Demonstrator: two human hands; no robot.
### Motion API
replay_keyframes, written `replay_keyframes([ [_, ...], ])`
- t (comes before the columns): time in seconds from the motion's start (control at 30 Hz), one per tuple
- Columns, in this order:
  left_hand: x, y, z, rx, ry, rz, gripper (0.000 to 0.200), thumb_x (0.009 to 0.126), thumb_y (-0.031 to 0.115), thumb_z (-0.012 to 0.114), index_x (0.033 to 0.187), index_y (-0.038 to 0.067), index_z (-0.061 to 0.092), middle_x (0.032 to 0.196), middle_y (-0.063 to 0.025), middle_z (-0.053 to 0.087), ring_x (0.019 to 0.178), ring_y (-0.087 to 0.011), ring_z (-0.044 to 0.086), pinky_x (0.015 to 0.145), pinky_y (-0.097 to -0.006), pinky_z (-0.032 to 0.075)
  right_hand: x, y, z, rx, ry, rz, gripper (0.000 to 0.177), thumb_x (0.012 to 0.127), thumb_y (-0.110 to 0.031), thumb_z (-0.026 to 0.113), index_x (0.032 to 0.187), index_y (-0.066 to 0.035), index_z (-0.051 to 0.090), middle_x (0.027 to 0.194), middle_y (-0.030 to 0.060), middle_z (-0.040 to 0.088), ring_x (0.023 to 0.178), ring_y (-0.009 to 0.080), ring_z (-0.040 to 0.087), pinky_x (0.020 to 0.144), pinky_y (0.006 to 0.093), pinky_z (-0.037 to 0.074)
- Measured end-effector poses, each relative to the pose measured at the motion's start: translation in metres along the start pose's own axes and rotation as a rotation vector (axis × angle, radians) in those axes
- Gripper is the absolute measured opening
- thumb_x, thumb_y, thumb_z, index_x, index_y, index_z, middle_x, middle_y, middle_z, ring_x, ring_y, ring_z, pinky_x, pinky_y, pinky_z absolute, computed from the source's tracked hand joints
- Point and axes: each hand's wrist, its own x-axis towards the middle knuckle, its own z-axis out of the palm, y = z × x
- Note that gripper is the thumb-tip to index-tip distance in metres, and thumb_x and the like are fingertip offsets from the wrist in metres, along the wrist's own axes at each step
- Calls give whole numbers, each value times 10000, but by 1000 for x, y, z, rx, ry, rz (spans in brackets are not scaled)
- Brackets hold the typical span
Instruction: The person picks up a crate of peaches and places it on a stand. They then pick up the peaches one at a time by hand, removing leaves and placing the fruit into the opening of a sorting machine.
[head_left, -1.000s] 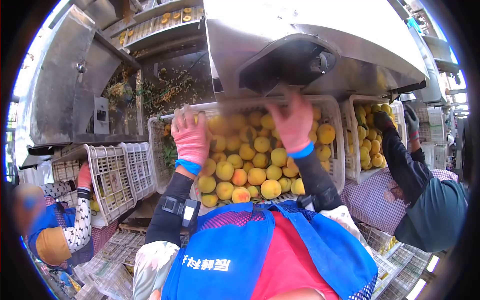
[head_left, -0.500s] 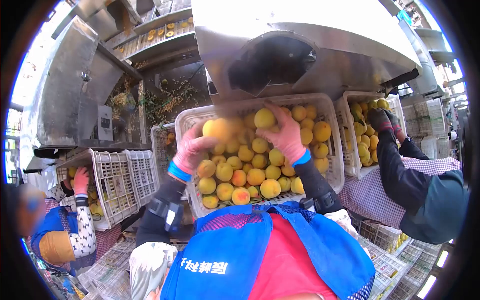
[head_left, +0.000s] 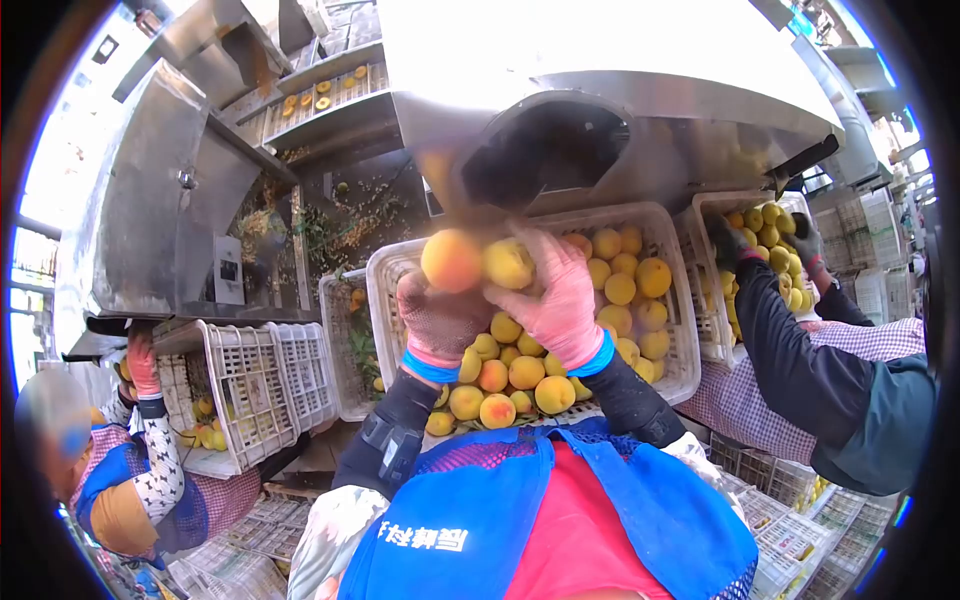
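Above a white crate (head_left: 684, 330) of yellow-orange peaches (head_left: 525, 372), both my hands are raised near its far side, in pink gloves with blue wrist bands. My left hand (head_left: 445, 315) is turned palm up, with an orange-red peach (head_left: 452, 260) at its fingertips. My right hand (head_left: 552, 290) has its thumb and fingers around a yellow peach (head_left: 508, 263). The two peaches are side by side. Part of the fruit in the crate is hidden under my hands and forearms.
A metal machine with a dark opening (head_left: 545, 150) stands just beyond the crate. At the right, a co-worker's dark-gloved hands are in another peach crate (head_left: 712, 300). On the left are white crates (head_left: 245, 390) and another co-worker (head_left: 130, 480). A narrow crate (head_left: 345, 350) adjoins mine.
My left hand has moved right and turned palm up, and my hands are closer together. The view has shifted slightly. The left co-worker's gloved hand has risen, and the right co-worker's hands have spread apart.
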Motion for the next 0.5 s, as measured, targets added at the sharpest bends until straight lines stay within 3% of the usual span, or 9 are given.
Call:
replay_keyframes([
  [0.07, 2, 0, -8, 446, 58, 63, 739, 845, 490, 634, 1433, 79, 460, 1427, -130, 503, 1332, -307, 475, 1140, -461, 376, 13, 5, 5, -234, 151, -131, 817, 689, -350, 843, 1397, -80, 535, 1240, 133, 622, 1063, 365, 577, 979, 495, 406],
  [0.17, 6, 4, -24, 313, -46, 85, 550, 912, 317, 630, 1388, 73, 501, 1382, -108, 541, 1308, -280, 500, 1098, -428, 406, 29, 17, 10, -395, 162, -40, 839, 690, -397, 827, 1402, -75, 522, 1211, 115, 625, 1054, 363, 580, 960, 495, 415],
  [0.23, 3, 7, 12, 107, 147, 17, 492, 918, 268, 667, 1348, 60, 548, 1376, -142, 565, 1306, -315, 499, 1055, -452, 430, 38, 25, 14, -487, 201, -37, 816, 706, -444, 799, 1380, -72, 529, 1158, 108, 632, 1029, 355, 584, 928, 501, 421],
  [0.27, 2, 8, 16, 145, 218, 32, 533, 889, 234, 716, 1361, 60, 539, 1367, -137, 571, 1280, -331, 525, 1020, -431, 466, 42, 28, 17, -516, 215, -28, 788, 710, -441, 795, 1359, -70, 543, 1144, 110, 635, 1028, 355, 587, 924, 502, 422],
  [0.4, 3, 4, 2, 106, 260, -17, 519, 923, 297, 693, 1362, 70, 534, 1345, -134, 580, 1244, -347, 554, 943, -394, 520, 83, 47, 33, -671, 221, -60, 634, 760, -421, 766, 1248, -54, 594, 1106, 129, 647, 1003, 356, 605, 874, 515, 446],
  [0.5, 13, 5, 8, 80, 282, -87, 542, 961, 448, 641, 1342, 75, 544, 1317, -134, 594, 1190, -324, 586, 842, -374, 561, 127, 43, 35, -767, 115, 99, 548, 839, -367, 723, 1242, -13, 611, 1108, 147, 651, 921, 374, 611, 798, 508, 462],
])
